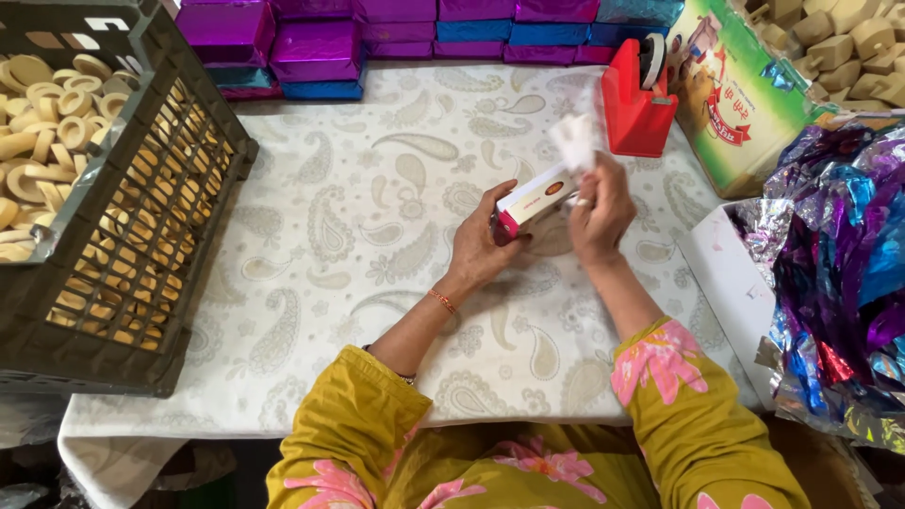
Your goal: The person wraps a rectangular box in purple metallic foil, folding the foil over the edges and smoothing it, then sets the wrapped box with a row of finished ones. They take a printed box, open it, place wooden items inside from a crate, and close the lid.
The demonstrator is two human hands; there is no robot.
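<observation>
The left hand point(479, 247) has its grip clenched around a small white and pink cardboard box point(534, 200), held just above the paisley-clothed bench point(358, 217). The right hand point(600, 213) pinches a crinkled clear plastic wrapper point(575, 139) at the box's end, near a red tape dispenser point(636, 104).

- Dark plastic crate point(203, 179) at left, heaped with pale ring-shaped pieces point(42, 104).
- Red tape dispenser point(636, 99) on paisley tablecloth point(358, 226).
- Purple and blue wrapped boxes point(320, 47) stacked behind.
- Crumpled foil sheets point(839, 264) at right (shiny, mixed colours).
</observation>
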